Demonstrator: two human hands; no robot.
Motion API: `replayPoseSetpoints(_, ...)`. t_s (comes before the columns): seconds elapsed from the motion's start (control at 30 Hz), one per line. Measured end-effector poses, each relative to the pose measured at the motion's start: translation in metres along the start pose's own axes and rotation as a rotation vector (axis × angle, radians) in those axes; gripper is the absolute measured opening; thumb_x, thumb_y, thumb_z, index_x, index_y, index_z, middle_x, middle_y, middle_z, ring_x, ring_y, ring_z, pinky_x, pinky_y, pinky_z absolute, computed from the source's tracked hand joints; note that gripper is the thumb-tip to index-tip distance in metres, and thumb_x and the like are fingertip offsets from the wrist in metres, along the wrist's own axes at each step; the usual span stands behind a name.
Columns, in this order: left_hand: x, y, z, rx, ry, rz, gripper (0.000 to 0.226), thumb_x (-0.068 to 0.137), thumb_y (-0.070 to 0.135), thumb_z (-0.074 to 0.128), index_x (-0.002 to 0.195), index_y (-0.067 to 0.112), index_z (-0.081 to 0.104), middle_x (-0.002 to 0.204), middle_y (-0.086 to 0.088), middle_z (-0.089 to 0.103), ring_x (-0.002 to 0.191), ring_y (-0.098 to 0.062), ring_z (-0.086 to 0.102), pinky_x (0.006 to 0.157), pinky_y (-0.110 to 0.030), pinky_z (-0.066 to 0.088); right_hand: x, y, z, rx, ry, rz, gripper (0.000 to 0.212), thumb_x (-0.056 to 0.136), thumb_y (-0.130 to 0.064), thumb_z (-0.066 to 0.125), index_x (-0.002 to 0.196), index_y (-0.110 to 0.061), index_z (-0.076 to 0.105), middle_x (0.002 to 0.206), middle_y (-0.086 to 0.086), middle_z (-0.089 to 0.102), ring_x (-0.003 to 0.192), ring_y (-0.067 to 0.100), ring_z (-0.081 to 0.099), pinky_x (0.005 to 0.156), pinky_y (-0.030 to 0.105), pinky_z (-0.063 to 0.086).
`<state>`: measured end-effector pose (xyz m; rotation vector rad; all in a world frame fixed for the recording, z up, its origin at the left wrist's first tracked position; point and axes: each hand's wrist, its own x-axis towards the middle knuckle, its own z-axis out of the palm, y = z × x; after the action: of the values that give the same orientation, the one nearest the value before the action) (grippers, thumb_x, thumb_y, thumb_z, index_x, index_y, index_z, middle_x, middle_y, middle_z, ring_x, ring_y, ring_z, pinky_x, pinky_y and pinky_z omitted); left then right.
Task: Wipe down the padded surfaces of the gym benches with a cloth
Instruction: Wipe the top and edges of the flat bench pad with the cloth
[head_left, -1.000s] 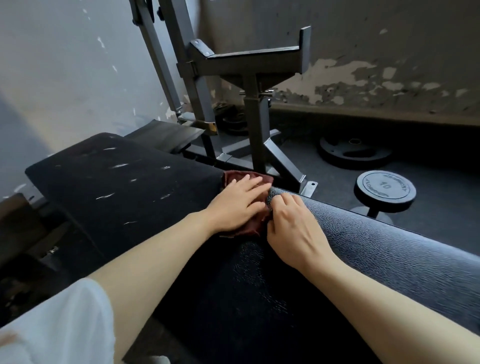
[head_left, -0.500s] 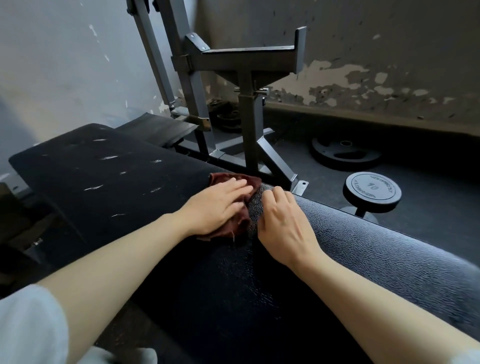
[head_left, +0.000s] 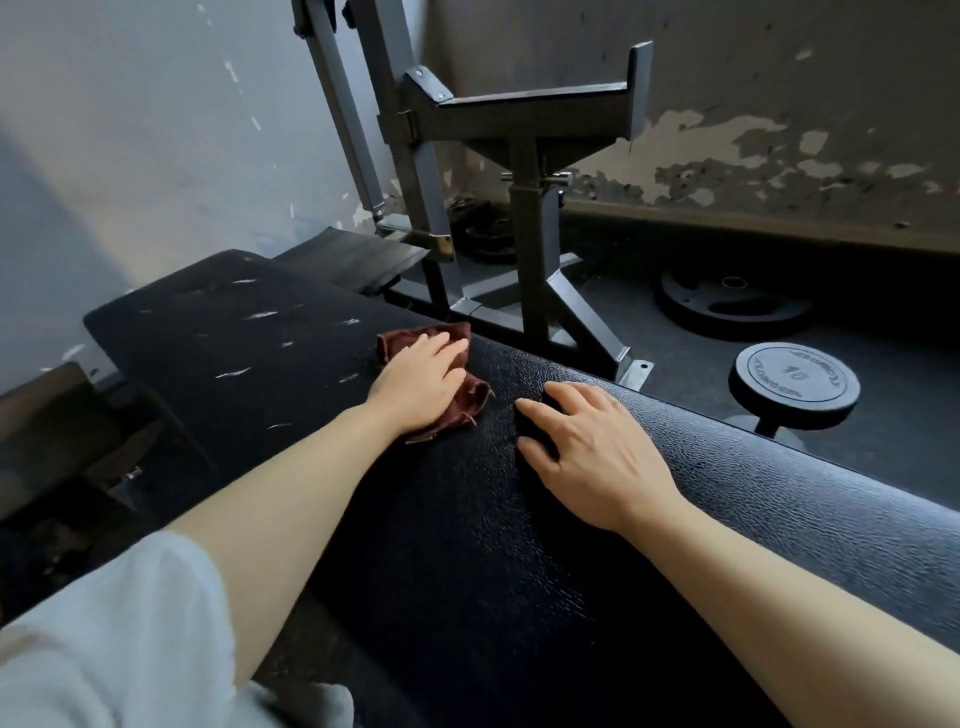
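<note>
Maroon cloth (head_left: 470, 400) lies on black padded bench (head_left: 675, 499), near its far edge. L hand (head_left: 421, 384) presses it w/ flat fingers. R hand (head_left: 587, 441) rests beside, fingers spread, holding nothing.

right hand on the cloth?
No, the right hand rests bare on the textured black pad, apart from the dark red cloth, which lies under the left hand.
</note>
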<state>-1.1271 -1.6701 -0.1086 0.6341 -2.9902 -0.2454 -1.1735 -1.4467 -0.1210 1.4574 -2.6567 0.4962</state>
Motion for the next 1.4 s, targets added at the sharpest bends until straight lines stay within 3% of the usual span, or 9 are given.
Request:
replayPoseSetpoints(0.13, -0.047, 0.012, 0.006, -0.088, -0.04, 0.305, 0.048, 0.103, 0.029, 0.041, 0.15, 0.029, 0.03, 0.157, 0.012, 0.022, 0.147, -0.008, 0.01, 0.117, -0.022, 0.007, 0.001, 0.0, 0.004, -0.004, -0.016, -0.039, 0.052, 0.092, -0.051, 0.029, 0.139, -0.039, 0.047, 0.149, -0.005, 0.043, 0.139, 0.019, 0.032, 0.118, 0.038, 0.02)
replayPoseSetpoints(0.3, -0.029, -0.023, -0.007, -0.029, 0.002, -0.061, 0.048, 0.104, 0.033, 0.035, 0.151, 0.028, 0.027, 0.161, 0.004, 0.018, 0.149, -0.014, 0.01, 0.119, -0.03, 0.01, 0.002, 0.004, 0.008, 0.004, -0.026, -0.064, 0.048, 0.096, -0.05, 0.029, 0.139, -0.04, 0.048, 0.15, -0.006, 0.042, 0.141, 0.016, 0.031, 0.118, 0.042, 0.02)
replayPoseSetpoints(0.4, -0.051, -0.001, -0.005, 0.008, -0.033, 0.077, 0.05, 0.104, 0.033, 0.035, 0.152, 0.028, 0.024, 0.161, 0.007, 0.016, 0.149, -0.012, 0.008, 0.117, -0.026, 0.008, 0.002, 0.004, 0.011, -0.006, 0.022, -0.069, 0.045, 0.096, -0.047, 0.033, 0.135, -0.037, 0.054, 0.145, -0.004, 0.049, 0.138, 0.019, 0.038, 0.116, 0.045, 0.026)
replayPoseSetpoints(0.5, -0.085, -0.012, 0.001, -0.025, -0.041, 0.215, 0.05, 0.103, 0.035, 0.036, 0.151, 0.031, 0.025, 0.16, 0.01, 0.016, 0.148, -0.008, 0.008, 0.117, -0.023, 0.005, 0.003, 0.002, 0.016, -0.053, 0.144, -0.109, 0.038, 0.09, -0.037, 0.042, 0.111, -0.023, 0.071, 0.116, 0.004, 0.068, 0.116, 0.026, 0.059, 0.107, 0.045, 0.039)
replayPoseSetpoints(0.63, -0.073, -0.041, -0.01, -0.003, -0.032, -0.111, 0.049, 0.104, 0.036, 0.032, 0.152, 0.028, 0.023, 0.162, 0.005, 0.015, 0.149, -0.015, 0.009, 0.12, -0.031, 0.008, 0.001, -0.014, 0.009, -0.195, 0.244, -0.248, 0.017, 0.076, -0.015, 0.049, 0.071, -0.014, 0.066, 0.077, 0.002, 0.065, 0.082, 0.028, 0.064, 0.107, 0.039, 0.032)
replayPoseSetpoints(0.8, -0.131, -0.009, -0.001, 0.007, -0.012, 0.159, 0.051, 0.104, 0.033, 0.035, 0.153, 0.024, 0.022, 0.161, 0.003, 0.015, 0.149, -0.015, 0.01, 0.119, -0.028, 0.008, 0.0, -0.072, 0.022, -0.065, 0.264, -0.364, 0.031, 0.073, -0.027, 0.04, 0.081, -0.014, 0.067, 0.083, 0.0, 0.066, 0.087, 0.023, 0.063, 0.107, 0.037, 0.034)
replayPoseSetpoints(0.97, -0.124, -0.05, -0.011, -0.025, 0.009, -0.218, 0.05, 0.104, 0.036, 0.033, 0.152, 0.026, 0.025, 0.162, 0.002, 0.015, 0.149, -0.017, 0.009, 0.121, -0.035, 0.01, -0.007, -0.098, 0.038, 0.03, 0.209, -0.283, 0.025, 0.077, -0.027, 0.038, 0.069, -0.015, 0.059, 0.075, 0.002, 0.063, 0.079, 0.026, 0.063, 0.085, 0.036, 0.05)
replayPoseSetpoints(1.17, -0.189, -0.022, 0.003, -0.059, 0.1, -0.012, 0.049, 0.103, 0.034, 0.037, 0.151, 0.029, 0.028, 0.16, 0.007, 0.018, 0.148, -0.01, 0.008, 0.119, -0.025, 0.002, -0.015, -0.098, 0.044, 0.04, 0.242, -0.262, 0.027, 0.085, -0.025, 0.037, 0.074, -0.014, 0.06, 0.081, 0.003, 0.064, 0.085, 0.026, 0.063, 0.082, 0.035, 0.052)
replayPoseSetpoints(1.4, -0.162, -0.038, -0.004, -0.028, 0.045, -0.208, 0.05, 0.104, 0.036, 0.033, 0.152, 0.026, 0.024, 0.162, 0.003, 0.015, 0.149, -0.015, 0.007, 0.121, -0.032, 0.004, -0.016, -0.096, 0.046, 0.015, 0.224, -0.251, 0.03, 0.085, -0.022, 0.04, 0.084, -0.008, 0.067, 0.09, 0.008, 0.068, 0.094, 0.029, 0.064, 0.09, 0.035, 0.052)
